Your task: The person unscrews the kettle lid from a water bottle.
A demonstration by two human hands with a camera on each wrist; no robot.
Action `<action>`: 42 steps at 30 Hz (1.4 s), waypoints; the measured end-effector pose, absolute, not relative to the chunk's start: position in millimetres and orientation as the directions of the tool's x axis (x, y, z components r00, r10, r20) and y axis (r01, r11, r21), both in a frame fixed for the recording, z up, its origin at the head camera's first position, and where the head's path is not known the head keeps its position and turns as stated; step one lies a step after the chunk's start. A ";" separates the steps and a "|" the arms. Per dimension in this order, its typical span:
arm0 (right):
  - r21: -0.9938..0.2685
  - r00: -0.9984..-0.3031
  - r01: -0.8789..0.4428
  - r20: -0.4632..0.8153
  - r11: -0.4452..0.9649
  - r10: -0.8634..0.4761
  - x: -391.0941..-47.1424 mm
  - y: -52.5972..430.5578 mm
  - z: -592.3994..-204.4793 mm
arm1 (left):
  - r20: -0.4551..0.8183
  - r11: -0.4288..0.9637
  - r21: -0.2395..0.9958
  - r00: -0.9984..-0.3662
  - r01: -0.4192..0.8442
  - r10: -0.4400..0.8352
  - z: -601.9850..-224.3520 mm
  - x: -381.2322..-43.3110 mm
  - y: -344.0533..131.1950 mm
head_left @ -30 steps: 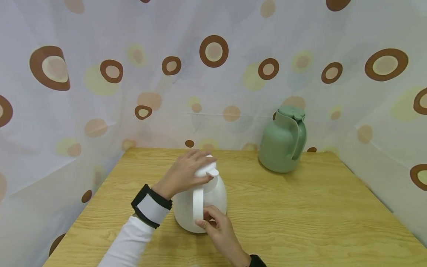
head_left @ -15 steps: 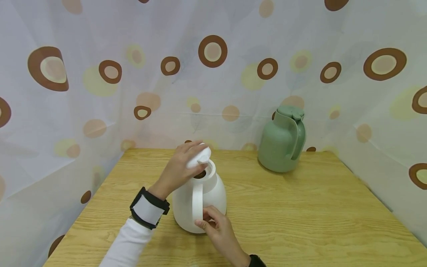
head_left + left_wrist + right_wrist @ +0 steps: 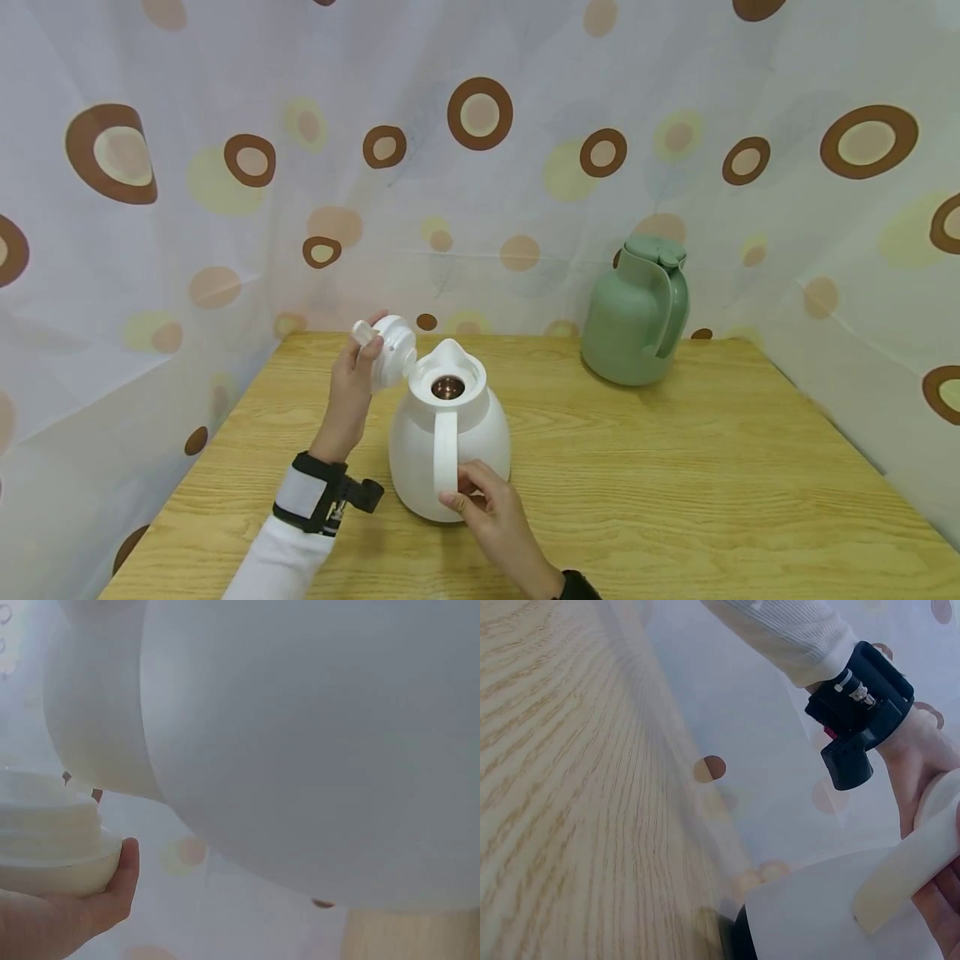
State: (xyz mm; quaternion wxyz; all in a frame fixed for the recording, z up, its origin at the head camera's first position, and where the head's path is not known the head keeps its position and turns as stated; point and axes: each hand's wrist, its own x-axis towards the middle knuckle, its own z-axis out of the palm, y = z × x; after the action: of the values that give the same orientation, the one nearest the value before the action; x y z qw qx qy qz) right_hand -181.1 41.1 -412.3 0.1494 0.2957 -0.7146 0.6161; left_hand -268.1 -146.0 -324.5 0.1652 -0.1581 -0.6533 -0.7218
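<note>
A white thermos jug [image 3: 420, 454] stands upright on the table, its round mouth uncovered and a dark reddish inside showing. Its white lid [image 3: 394, 350] is tilted on its side, just left of the mouth and apart from it. My left hand [image 3: 351, 392] grips that lid, with the lid's threaded underside turned toward the jug. In the left wrist view the ridged lid [image 3: 49, 840] lies in the curled fingers beside the jug's neck. Low on the jug's handle [image 3: 446, 450], my right hand [image 3: 491, 517] pinches with thumb and fingers.
A green thermos jug [image 3: 630, 321], lid on, stands at the back right of the wooden table [image 3: 675, 475]. Behind and at both sides hangs a white curtain [image 3: 525, 200] with brown and yellow spots.
The left hand has lifted the lid off the white jug, moved it left and turned it on its side, baring the mouth. The right hand has stayed at the handle.
</note>
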 end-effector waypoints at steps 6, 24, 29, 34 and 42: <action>-0.787 -0.778 -0.612 0.582 0.074 -0.237 -181.0 41.9 -412.1 | 0.189 -0.583 0.799 -0.982 0.147 0.011 -333.3 -262.5 -159.7; -0.819 -0.812 -0.567 0.537 0.091 -0.230 -175.9 41.7 -400.2 | -0.282 -0.939 0.247 -0.945 -0.241 0.168 -390.4 -263.6 -197.8; -0.810 -0.803 -0.579 0.547 0.094 -0.236 -173.8 41.5 -395.9 | -0.349 -0.953 0.225 -0.930 -0.203 0.116 -404.7 -262.0 -206.1; -0.819 -0.811 -0.567 0.535 0.088 -0.237 -181.0 42.2 -408.4 | -0.399 -0.960 0.207 -0.912 -0.187 0.091 -414.0 -262.9 -210.7; -0.821 -0.816 -0.562 0.528 0.106 -0.237 -179.8 41.8 -407.9 | -0.439 -0.967 0.149 -0.890 -0.206 0.122 -427.3 -261.3 -214.6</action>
State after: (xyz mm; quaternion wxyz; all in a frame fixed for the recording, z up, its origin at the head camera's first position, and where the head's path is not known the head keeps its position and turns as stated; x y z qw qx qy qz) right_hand -179.8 41.8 -407.9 0.1329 0.2730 -0.7316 0.6104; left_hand -261.3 -214.6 -427.3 -0.0847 0.2184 -0.0961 -0.9674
